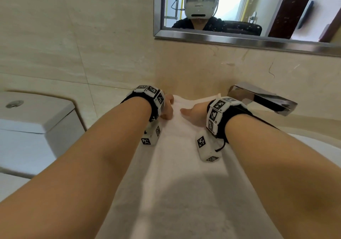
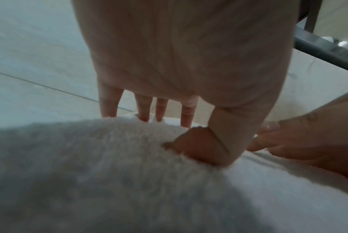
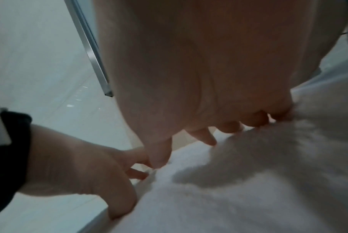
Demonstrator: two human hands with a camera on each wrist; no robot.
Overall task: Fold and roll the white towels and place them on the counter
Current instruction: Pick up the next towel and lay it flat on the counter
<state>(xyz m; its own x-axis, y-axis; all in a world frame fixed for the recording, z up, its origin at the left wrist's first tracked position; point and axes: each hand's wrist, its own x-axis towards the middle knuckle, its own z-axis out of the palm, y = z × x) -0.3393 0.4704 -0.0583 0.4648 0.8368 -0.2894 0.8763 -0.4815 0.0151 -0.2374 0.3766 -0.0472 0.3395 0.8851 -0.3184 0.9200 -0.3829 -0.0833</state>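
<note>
One white towel (image 1: 184, 174), folded into a long strip, lay on the counter (image 1: 273, 120) from the near edge to the wall, where a person's left hand (image 1: 167, 109) and right hand (image 1: 194, 113) met at its far end, the left fingers (image 2: 144, 108) reaching over the edge with the thumb pressed on top and the right fingers (image 3: 209, 138) curled down onto the pile. If the two hands started the roll unevenly, the strip could likely skew or loosen, or drag toward the toilet tank (image 1: 35, 126). In view: one towel, two hands, one mirror (image 1: 249, 8), one shiny fixture (image 1: 262, 98).
</note>
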